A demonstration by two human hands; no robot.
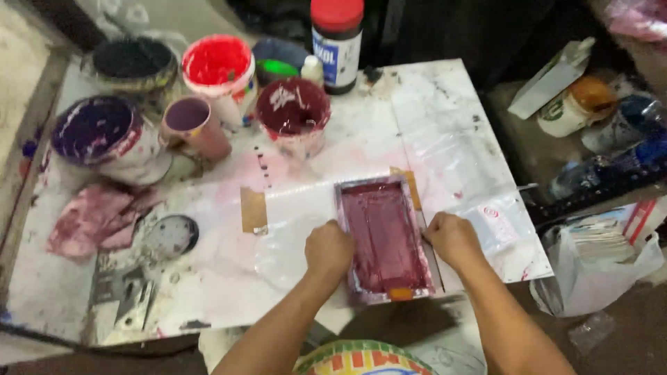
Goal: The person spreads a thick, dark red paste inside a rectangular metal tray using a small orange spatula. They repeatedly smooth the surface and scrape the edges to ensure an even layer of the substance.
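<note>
Frame (384, 238): lay flat near the table's (445, 118) right edge, full of dark red ink.
Left hand (328, 248): fist pressed on its left side.
Right hand (453, 238): closed on its right side.
Paint pots (292, 115): stood far left.

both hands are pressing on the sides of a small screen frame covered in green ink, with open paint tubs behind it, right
Not quite: the ink on the small screen frame is dark maroon, not green, as the head view shows. The left hand and right hand do press on its sides, with open paint tubs behind.
</note>
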